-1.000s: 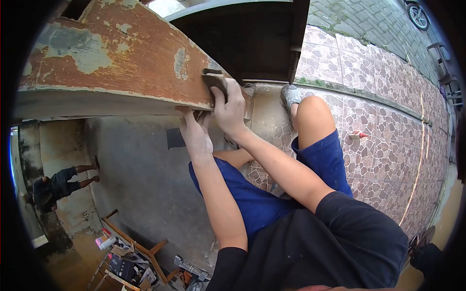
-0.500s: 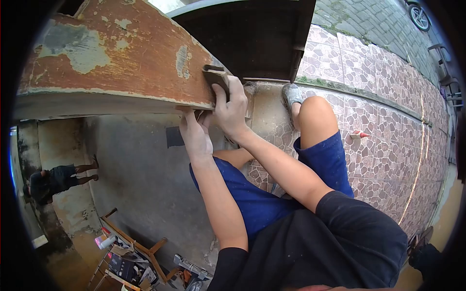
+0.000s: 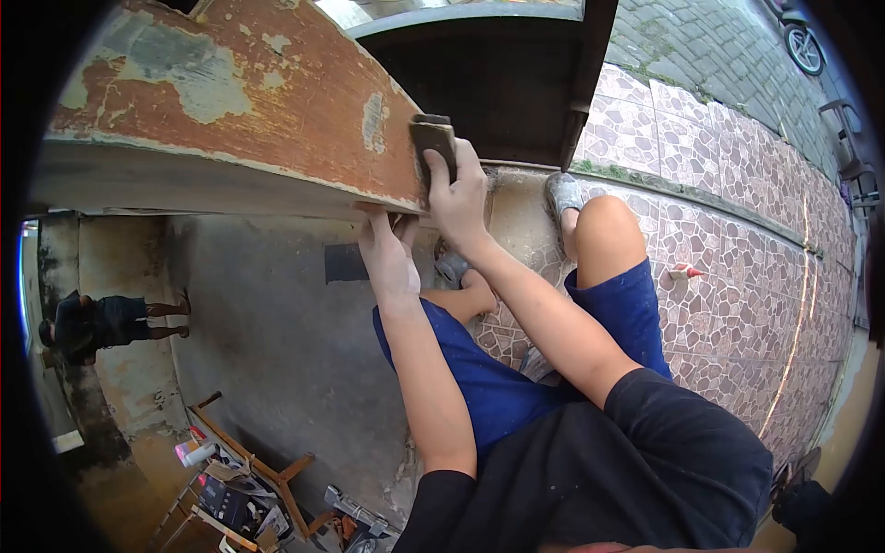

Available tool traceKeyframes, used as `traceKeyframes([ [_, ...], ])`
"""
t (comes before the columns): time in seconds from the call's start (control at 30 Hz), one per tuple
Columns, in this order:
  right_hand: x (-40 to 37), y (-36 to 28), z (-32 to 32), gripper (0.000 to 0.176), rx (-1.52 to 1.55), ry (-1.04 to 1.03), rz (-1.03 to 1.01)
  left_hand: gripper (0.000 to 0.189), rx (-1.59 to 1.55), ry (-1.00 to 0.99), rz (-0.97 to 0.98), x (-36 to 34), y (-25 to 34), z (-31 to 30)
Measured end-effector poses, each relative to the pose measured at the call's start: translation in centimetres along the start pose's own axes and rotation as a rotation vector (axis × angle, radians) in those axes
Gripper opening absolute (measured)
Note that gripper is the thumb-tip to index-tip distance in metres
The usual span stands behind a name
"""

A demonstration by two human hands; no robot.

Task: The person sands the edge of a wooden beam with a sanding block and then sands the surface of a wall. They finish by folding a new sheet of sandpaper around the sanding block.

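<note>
A wooden panel [image 3: 304, 111] with worn orange-brown paint and bare grey patches spans the upper left. My right hand [image 3: 459, 198] is closed around a dark, flat block [image 3: 433, 147], which lies against the panel's right end. Just left of it, my left hand [image 3: 392, 258], pale with dust, is at the panel's lower edge with its fingers bent against it. Some of its fingertips are hidden by the panel.
A dark cabinet-like frame [image 3: 479, 83] stands beyond the panel. A small bottle with a red tip [image 3: 685, 272] lies on the patterned tiles [image 3: 719, 323]. Another person [image 3: 101, 323] is at the far left. A wooden frame [image 3: 249, 461] and cluttered items are at lower left.
The block has turned more upright in my right hand and sits slightly higher along the panel's end. The whole view has shifted a little, with the panel and both hands further right.
</note>
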State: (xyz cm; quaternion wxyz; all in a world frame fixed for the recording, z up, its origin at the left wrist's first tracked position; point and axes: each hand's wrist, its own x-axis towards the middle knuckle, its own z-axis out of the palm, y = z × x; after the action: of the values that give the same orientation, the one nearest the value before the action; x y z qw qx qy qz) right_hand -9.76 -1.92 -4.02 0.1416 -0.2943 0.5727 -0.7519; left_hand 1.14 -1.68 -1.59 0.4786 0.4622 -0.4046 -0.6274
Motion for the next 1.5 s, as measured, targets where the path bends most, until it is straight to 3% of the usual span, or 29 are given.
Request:
traceKeyframes([
  [0.07,-1.6,8.9,-1.4,0.023,-0.185,0.021,0.237,0.085,0.004,0.015,0.006,-0.2,0.1,0.3],
  [0.13,-2.1,8.7,-1.7,0.025,-0.209,0.055,0.296,0.080,0.000,-0.014,0.014,-0.2,0.2,0.4],
  [0.2,-1.8,6.2,-0.8,0.021,-0.127,0.037,0.237,0.078,0.006,-0.010,0.015,0.1,0.4,0.5],
  [0.3,0.7,-4.9,0.0,0.013,0.136,-0.093,-0.061,0.079,0.018,0.019,-0.011,0.0,0.0,0.3],
  [0.33,1.2,-6.8,0.2,0.013,0.145,-0.122,-0.207,0.080,0.038,0.027,-0.031,-0.2,0.2,0.2],
  [0.4,1.6,-6.6,0.5,0.013,0.155,-0.114,-0.228,0.077,-0.011,0.000,0.004,-0.5,0.1,0.3],
  [0.47,1.8,-2.3,0.1,0.013,0.041,-0.044,-0.044,0.070,-0.018,0.020,0.003,0.0,-0.4,0.1],
  [0.53,0.9,6.0,-1.1,0.015,-0.107,-0.012,0.165,0.073,-0.018,0.049,-0.003,-0.2,-0.2,0.4],
  [0.63,0.0,5.8,-1.0,0.017,-0.203,0.024,0.246,0.075,-0.017,0.021,0.009,0.2,0.1,0.4],
  [0.67,0.1,5.4,-0.4,0.016,-0.102,0.003,0.165,0.074,-0.022,0.012,0.012,0.4,0.1,0.2],
  [0.73,0.8,-2.7,-0.2,0.012,0.061,-0.067,0.052,0.074,-0.037,0.013,-0.016,-0.1,-0.4,0.0],
  [0.8,1.4,-7.1,0.2,0.016,0.120,-0.143,-0.261,0.073,-0.054,-0.027,-0.013,0.1,-0.1,0.0],
  [0.87,1.4,-7.1,0.4,0.015,0.128,-0.119,-0.340,0.073,-0.074,-0.073,-0.001,0.2,-0.2,-0.4],
  [0.93,1.2,-2.9,0.2,0.015,0.100,-0.077,-0.028,0.073,-0.039,-0.027,-0.022,0.3,-0.4,-0.5],
  [1.03,-0.5,9.0,-1.5,0.021,-0.143,0.012,0.199,0.075,-0.064,-0.038,-0.006,-0.1,0.0,-0.2],
  [1.13,-0.3,5.3,-0.7,0.019,-0.089,0.001,0.166,0.077,-0.048,-0.059,0.024,0.7,0.1,-0.6],
  [1.2,1.0,-2.7,-0.3,0.014,0.078,-0.108,0.095,0.076,-0.062,-0.053,-0.003,0.4,-0.3,-0.8],
  [1.27,1.5,-6.9,0.3,0.013,0.099,-0.126,-0.265,0.072,-0.041,-0.047,-0.047,0.0,0.3,-0.7],
  [1.3,1.5,-6.3,0.2,0.013,0.097,-0.127,-0.268,0.073,-0.044,-0.060,-0.076,0.4,0.1,-1.1],
  [1.37,1.0,-3.2,0.6,0.014,0.017,-0.016,-0.227,0.074,-0.076,-0.060,-0.045,0.4,-0.3,-1.0],
  [1.4,0.6,-0.8,0.0,0.014,0.007,-0.022,-0.003,0.075,-0.103,-0.060,-0.021,0.4,-0.3,-0.8],
  [1.47,-0.9,8.7,-1.4,0.024,-0.226,-0.012,0.246,0.078,-0.119,-0.032,-0.026,0.0,0.0,-0.2],
  [1.5,-1.4,8.8,-1.8,0.026,-0.254,0.027,0.294,0.078,-0.096,-0.040,-0.008,0.0,0.0,-0.2],
])
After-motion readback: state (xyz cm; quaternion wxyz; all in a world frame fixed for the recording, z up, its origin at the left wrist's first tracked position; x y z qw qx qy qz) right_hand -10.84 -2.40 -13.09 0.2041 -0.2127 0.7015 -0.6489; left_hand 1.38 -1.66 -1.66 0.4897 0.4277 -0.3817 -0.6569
